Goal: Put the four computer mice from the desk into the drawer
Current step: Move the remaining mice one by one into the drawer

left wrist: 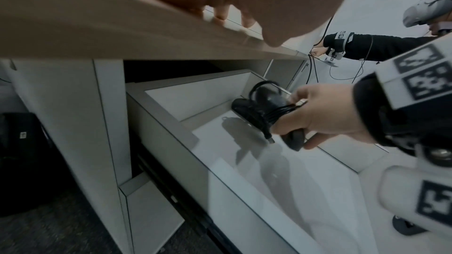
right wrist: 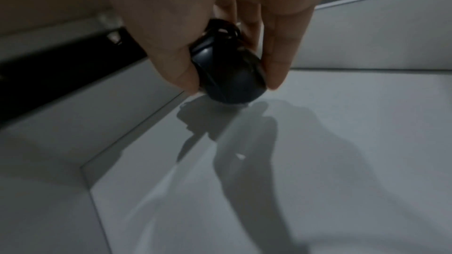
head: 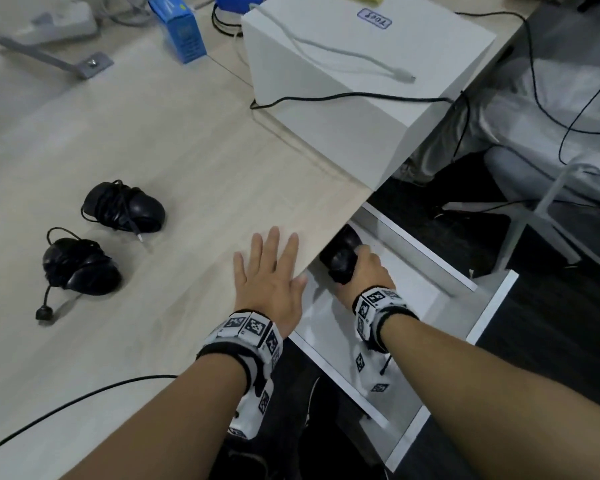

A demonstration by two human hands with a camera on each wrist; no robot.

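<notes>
Spreading across the view, the desk [head: 160, 140] carries a white box [head: 361, 64] at its far right edge, and the open drawer [head: 492, 306] juts out below that edge. The left hand [head: 271, 271] lies flat, fingers straight, on the desk near the edge, probably as a brace. The right hand [head: 371, 271] holds a cord-wrapped mouse [left wrist: 259, 107] by its sides just above the drawer floor, seemingly to set it down gently. Two mice [head: 125, 209] [head: 80, 265] wait on the desk, left.
</notes>
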